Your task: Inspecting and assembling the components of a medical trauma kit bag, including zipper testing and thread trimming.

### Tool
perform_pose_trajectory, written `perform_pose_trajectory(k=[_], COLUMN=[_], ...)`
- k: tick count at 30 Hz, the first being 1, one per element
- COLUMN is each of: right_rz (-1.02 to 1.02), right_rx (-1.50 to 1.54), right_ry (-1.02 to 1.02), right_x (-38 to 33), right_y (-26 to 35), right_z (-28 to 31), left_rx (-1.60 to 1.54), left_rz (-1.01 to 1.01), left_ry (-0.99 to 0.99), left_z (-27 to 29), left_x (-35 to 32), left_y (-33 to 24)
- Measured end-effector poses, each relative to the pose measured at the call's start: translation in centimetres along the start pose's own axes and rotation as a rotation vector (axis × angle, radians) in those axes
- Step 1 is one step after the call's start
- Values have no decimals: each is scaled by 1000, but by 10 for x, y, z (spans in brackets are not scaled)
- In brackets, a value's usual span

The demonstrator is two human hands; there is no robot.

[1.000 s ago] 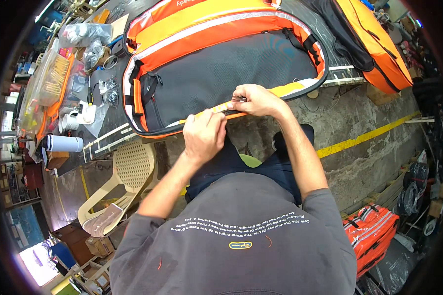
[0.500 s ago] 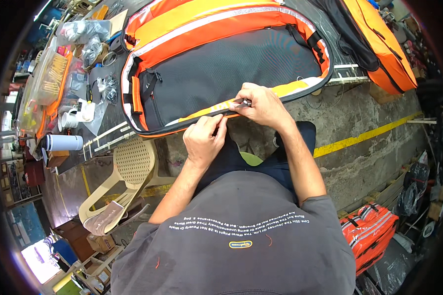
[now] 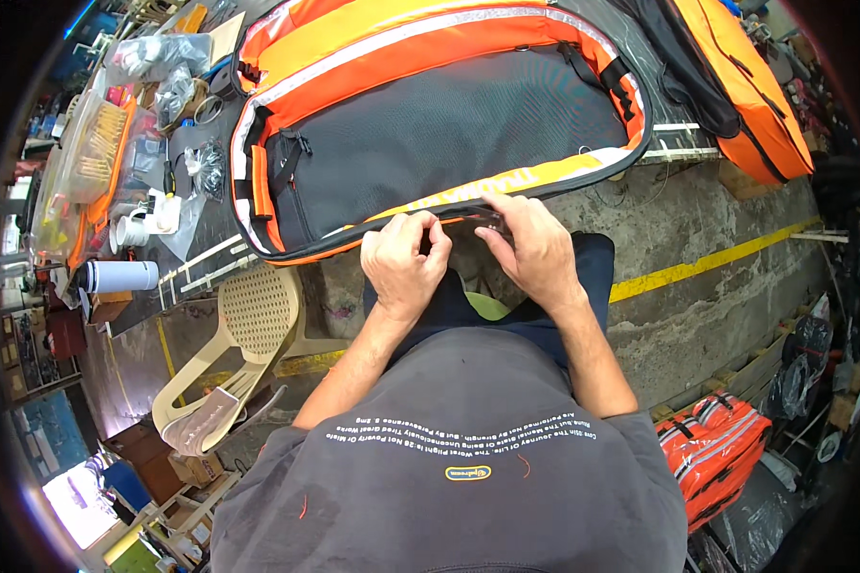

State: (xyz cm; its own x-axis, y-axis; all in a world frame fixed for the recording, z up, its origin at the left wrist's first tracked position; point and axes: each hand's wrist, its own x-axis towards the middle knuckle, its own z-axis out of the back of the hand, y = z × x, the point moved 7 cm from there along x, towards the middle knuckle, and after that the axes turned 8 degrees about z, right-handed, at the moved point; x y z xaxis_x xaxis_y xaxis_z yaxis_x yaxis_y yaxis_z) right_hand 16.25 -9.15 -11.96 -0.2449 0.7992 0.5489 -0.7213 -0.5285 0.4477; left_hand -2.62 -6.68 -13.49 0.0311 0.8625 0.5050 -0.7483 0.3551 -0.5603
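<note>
A large orange bag (image 3: 401,59) with silver and yellow bands lies unfolded, its grey mesh inside (image 3: 449,134) facing up. Along its near side runs a black-edged rim (image 3: 344,239). My left hand (image 3: 403,267) is closed in a pinch at this rim; whatever its fingertips hold is too small to make out. Just to its right, my right hand (image 3: 537,250) has its fingertips at the rim. A small dark tool (image 3: 489,221), like snips, shows in part between thumb and fingers, mostly hidden by them.
At the left of the dark table stand a clear plastic box (image 3: 96,153), white mugs (image 3: 132,231) and a white cylinder (image 3: 122,276). A beige plastic chair (image 3: 258,310) is below. Another orange bag (image 3: 750,86) lies far right; a packed orange one (image 3: 712,454) sits lower right.
My right hand has shifted right and down, turning so that the dark tool is now mostly hidden. My left hand has moved slightly right, still pinched. More of the rim shows between them.
</note>
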Motion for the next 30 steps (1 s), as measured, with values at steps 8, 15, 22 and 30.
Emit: perform_pose_trajectory(k=[8, 15, 22, 30], right_rz=[267, 315, 333, 334], right_rx=[-68, -87, -102, -120], right_ry=[-15, -5, 3, 15], right_x=[9, 20, 23, 24], right_y=[5, 7, 9, 7], right_z=[-5, -10, -10, -6], left_rx=[-68, -94, -90, -71], left_rz=[-40, -18, -14, 18], left_ry=[-62, -52, -47, -15], left_z=[-4, -3, -3, -3], left_x=[-9, -9, -8, -7], left_y=[3, 6, 6, 6])
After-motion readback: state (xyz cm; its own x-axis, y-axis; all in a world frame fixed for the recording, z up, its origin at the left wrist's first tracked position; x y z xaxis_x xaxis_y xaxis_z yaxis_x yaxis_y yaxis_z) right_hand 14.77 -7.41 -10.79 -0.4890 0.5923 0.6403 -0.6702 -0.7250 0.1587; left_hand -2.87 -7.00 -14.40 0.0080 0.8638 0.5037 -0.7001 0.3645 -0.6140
